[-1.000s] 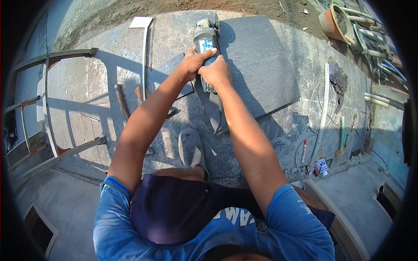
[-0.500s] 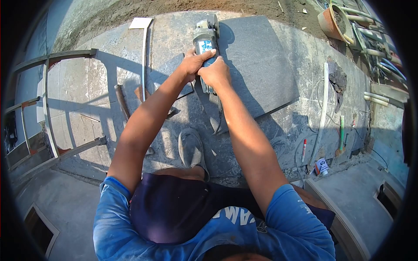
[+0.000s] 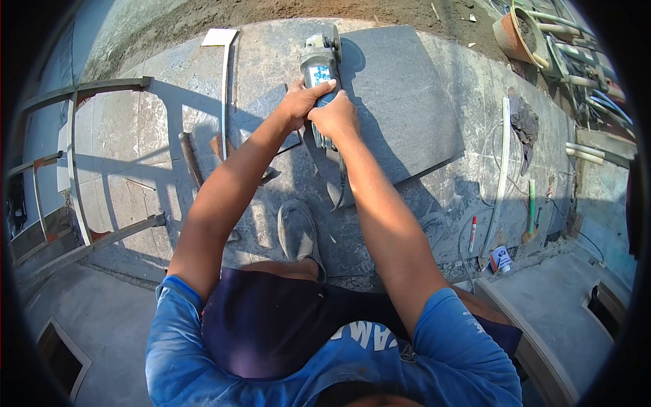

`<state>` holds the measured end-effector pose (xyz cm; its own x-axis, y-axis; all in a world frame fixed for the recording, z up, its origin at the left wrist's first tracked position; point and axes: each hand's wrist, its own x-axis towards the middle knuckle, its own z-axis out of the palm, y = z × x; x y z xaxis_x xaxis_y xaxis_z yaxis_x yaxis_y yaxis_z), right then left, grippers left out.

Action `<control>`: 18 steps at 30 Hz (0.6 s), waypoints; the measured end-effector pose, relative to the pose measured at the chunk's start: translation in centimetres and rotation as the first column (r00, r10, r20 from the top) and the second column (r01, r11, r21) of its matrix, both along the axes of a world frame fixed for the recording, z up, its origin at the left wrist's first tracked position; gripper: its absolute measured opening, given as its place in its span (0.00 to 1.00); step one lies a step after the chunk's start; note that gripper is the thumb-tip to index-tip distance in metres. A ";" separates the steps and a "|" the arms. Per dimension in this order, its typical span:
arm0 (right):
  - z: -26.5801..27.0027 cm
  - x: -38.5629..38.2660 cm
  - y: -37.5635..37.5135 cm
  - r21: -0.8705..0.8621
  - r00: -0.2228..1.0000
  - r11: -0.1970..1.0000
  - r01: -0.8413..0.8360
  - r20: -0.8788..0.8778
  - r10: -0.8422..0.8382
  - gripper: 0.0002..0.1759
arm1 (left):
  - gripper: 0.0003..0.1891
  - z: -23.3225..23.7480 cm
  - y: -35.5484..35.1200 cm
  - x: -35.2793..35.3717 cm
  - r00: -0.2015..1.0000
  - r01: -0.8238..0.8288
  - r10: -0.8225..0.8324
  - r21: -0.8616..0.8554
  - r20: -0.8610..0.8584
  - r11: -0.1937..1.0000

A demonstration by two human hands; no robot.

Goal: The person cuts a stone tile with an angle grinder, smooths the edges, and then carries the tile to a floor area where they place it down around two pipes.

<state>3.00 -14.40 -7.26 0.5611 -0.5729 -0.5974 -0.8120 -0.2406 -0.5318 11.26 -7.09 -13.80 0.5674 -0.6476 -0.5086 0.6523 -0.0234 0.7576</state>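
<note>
Both of my hands are closed round an angle grinder (image 3: 319, 66) with a blue-and-white body and a grey metal head. My left hand (image 3: 298, 102) wraps the body from the left, its thumb laid across the top. Just behind it, my right hand (image 3: 336, 115) grips the rear of the tool. The grinder's disc (image 3: 336, 42) stands on edge at the right of the head, above a large dark grey tile (image 3: 407, 102) on the ground. A cord (image 3: 342, 180) trails back from the tool over the tile.
A hammer (image 3: 190, 159) and a long metal strip (image 3: 226, 95) lie to the left, near a metal frame (image 3: 71, 163). On the right are a pale strip (image 3: 502, 176), a red marker (image 3: 472, 234), a green-handled tool (image 3: 531, 207) and a small container (image 3: 500, 260). A bucket (image 3: 513, 34) tilts at the back right.
The grinder and both hands have shifted very slightly forward, toward the back of the tile. My grip is the same.
</note>
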 end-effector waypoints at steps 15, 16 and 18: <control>0.3 -0.4 0.2 0.014 1.000 1.000 0.010 0.010 -0.010 0.37 | 0.24 0.4 0.2 -0.2 1.000 0.026 -0.026 0.012 0.010 1.000; 0.3 -0.4 0.2 0.016 1.000 1.000 0.010 0.013 -0.010 0.37 | 0.26 0.7 0.2 -0.3 1.000 0.029 -0.029 0.043 0.010 0.999; 0.4 -0.5 0.2 0.019 1.000 1.000 0.013 0.012 -0.013 0.37 | 0.29 0.9 0.2 -0.4 1.000 0.018 -0.019 0.054 0.008 0.998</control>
<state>2.54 -14.20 -6.85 0.5611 -0.5687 -0.6014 -0.8083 -0.2199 -0.5462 10.84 -6.87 -12.92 0.5603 -0.6299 -0.5378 0.6447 -0.0759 0.7607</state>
